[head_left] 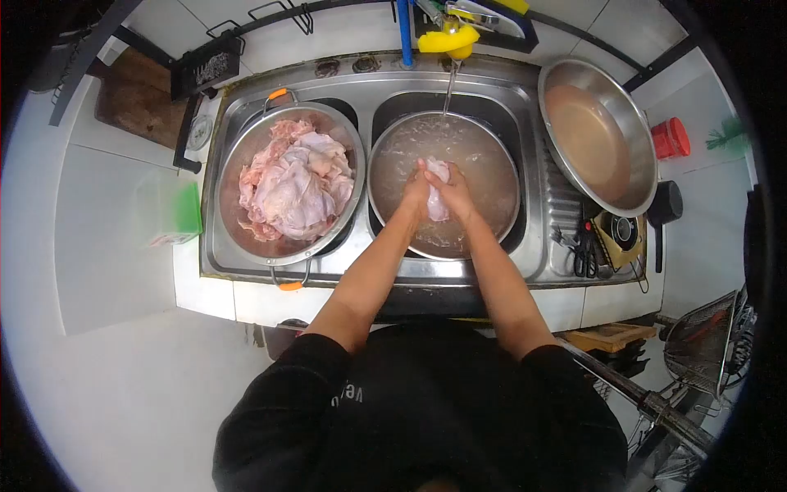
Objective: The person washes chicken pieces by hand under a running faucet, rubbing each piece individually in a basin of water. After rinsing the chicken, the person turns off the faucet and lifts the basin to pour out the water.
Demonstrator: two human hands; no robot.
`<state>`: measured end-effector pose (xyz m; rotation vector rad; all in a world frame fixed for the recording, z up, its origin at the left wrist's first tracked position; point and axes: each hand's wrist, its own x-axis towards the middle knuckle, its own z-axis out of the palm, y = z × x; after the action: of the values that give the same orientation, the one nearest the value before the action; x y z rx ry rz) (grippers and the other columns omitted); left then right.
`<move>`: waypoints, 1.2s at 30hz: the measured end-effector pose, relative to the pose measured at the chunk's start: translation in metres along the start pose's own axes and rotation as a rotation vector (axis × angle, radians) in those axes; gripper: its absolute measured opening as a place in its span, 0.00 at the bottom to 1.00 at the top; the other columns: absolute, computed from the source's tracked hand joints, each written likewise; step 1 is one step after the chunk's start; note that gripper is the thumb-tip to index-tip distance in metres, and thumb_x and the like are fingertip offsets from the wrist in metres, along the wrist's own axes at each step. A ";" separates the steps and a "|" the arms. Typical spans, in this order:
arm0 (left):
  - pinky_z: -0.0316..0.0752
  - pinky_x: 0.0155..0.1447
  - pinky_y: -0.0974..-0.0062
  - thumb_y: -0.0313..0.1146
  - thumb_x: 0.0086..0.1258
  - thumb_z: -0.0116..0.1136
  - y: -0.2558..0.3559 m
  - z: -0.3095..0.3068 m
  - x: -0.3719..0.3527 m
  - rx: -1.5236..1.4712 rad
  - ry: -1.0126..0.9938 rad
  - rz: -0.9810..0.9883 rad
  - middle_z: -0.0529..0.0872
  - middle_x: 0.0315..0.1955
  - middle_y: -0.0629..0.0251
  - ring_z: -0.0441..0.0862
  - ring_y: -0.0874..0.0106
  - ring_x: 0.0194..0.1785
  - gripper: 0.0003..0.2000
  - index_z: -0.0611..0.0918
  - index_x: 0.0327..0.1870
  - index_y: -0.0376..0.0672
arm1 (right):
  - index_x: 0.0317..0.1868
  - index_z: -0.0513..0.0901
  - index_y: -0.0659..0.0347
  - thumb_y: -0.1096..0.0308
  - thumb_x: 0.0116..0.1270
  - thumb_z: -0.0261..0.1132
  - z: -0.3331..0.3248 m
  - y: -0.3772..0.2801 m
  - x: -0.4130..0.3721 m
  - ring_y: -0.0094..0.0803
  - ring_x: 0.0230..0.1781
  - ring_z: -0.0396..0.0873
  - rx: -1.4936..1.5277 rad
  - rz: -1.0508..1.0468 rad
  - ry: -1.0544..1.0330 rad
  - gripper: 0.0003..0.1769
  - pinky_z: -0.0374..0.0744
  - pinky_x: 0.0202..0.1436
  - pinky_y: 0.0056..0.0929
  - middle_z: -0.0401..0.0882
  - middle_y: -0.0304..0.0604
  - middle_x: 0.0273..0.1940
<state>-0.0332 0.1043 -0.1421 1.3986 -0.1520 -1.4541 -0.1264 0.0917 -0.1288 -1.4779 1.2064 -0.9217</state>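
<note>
Both my hands hold one pale piece of raw meat [438, 197] over a round metal basin [510, 215] filled with cloudy water. My left hand [418, 187] grips it from the left side and my right hand [452, 190] from the right, fingers closed around it. Water runs from the faucet [459, 51] into the back of the basin. In the left sink sits a metal pan [233, 215] with orange handles, heaped with raw meat [295, 184].
A large metal bowl [643, 176] of cloudy liquid leans on the right drainboard. Near it are black-handled scissors [585, 252], a small burner [623, 234], a red cup [670, 138] and a black pan [666, 202]. A green-edged container [188, 207] stands at the left.
</note>
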 end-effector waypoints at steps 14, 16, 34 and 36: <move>0.66 0.59 0.68 0.49 0.65 0.56 -0.004 -0.010 -0.002 0.245 0.049 0.026 0.72 0.57 0.50 0.70 0.63 0.59 0.32 0.65 0.63 0.35 | 0.40 0.83 0.65 0.58 0.61 0.60 -0.066 0.053 0.020 0.47 0.41 0.81 -0.356 0.516 0.396 0.18 0.76 0.45 0.38 0.81 0.54 0.43; 0.67 0.58 0.68 0.49 0.66 0.54 -0.022 -0.014 0.021 0.483 -0.004 0.120 0.74 0.55 0.49 0.72 0.62 0.58 0.30 0.68 0.61 0.34 | 0.43 0.83 0.63 0.61 0.61 0.61 -0.056 0.045 0.024 0.37 0.36 0.81 0.195 0.610 0.420 0.15 0.77 0.40 0.33 0.83 0.45 0.40; 0.70 0.55 0.73 0.50 0.69 0.49 0.212 -0.126 -0.124 0.295 0.364 0.684 0.77 0.51 0.53 0.75 0.68 0.51 0.28 0.71 0.58 0.32 | 0.63 0.69 0.53 0.47 0.56 0.61 -0.044 -0.022 0.020 0.48 0.65 0.62 -0.924 0.297 -0.519 0.35 0.60 0.68 0.38 0.64 0.52 0.63; 0.69 0.55 0.72 0.51 0.66 0.52 0.226 -0.148 -0.138 0.396 0.382 0.664 0.76 0.51 0.50 0.75 0.66 0.53 0.30 0.72 0.56 0.30 | 0.62 0.69 0.55 0.45 0.57 0.58 -0.029 -0.022 0.005 0.49 0.64 0.62 -0.886 0.325 -0.534 0.35 0.59 0.68 0.38 0.63 0.54 0.63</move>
<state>0.1774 0.1872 0.0603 1.6997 -0.6208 -0.6131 -0.1471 0.0809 -0.1006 -1.9370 1.4389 0.2969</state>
